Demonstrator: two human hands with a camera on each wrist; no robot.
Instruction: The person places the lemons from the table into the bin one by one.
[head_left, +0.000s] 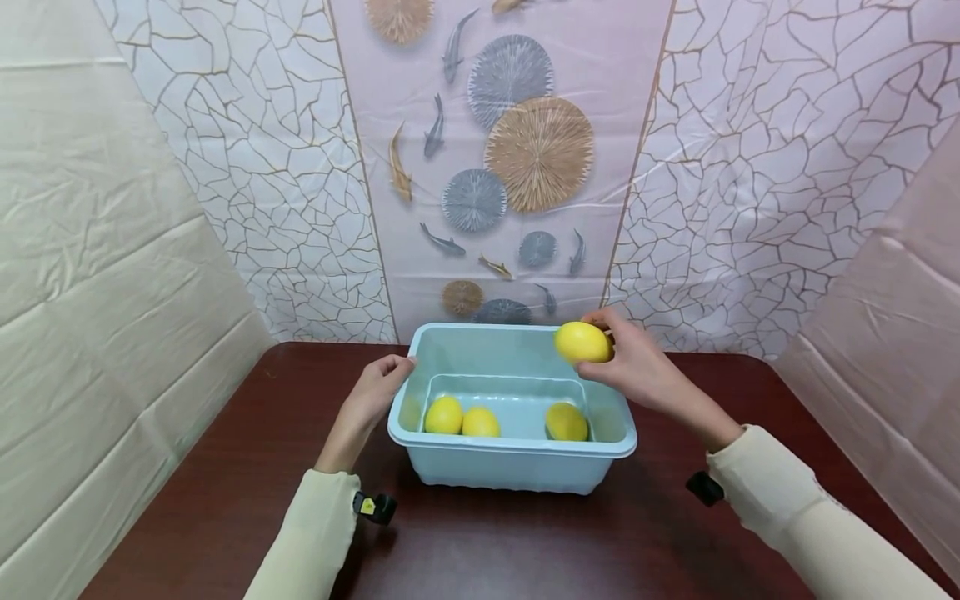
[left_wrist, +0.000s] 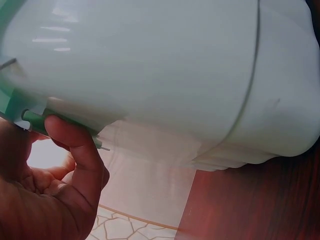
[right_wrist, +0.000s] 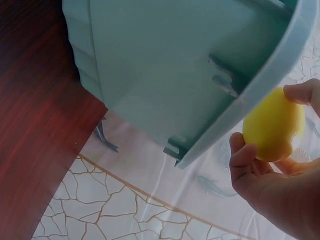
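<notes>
A light blue plastic bin (head_left: 510, 463) stands on the dark table. My left hand (head_left: 377, 387) grips its left rim; the left wrist view shows the thumb and curled fingers (left_wrist: 75, 145) at that edge. Above the bin's back right corner, my right hand (head_left: 637, 358) holds a yellow lemon (head_left: 582, 342) between thumb and fingers. In the right wrist view the held lemon (right_wrist: 274, 125) is beside the bin's rim (right_wrist: 250, 95). Inside the bin, two lemons (head_left: 444, 415) lie together at the left, and one greener lemon (head_left: 567, 422) lies at the right.
The reddish-brown wooden table (head_left: 480, 542) extends around the bin. Behind it hangs a patterned cloth wall (head_left: 495, 233) with fish and round motifs. Pale fabric panels (head_left: 97, 275) close in the sides. A small black camera (head_left: 378, 507) is strapped to the left wrist.
</notes>
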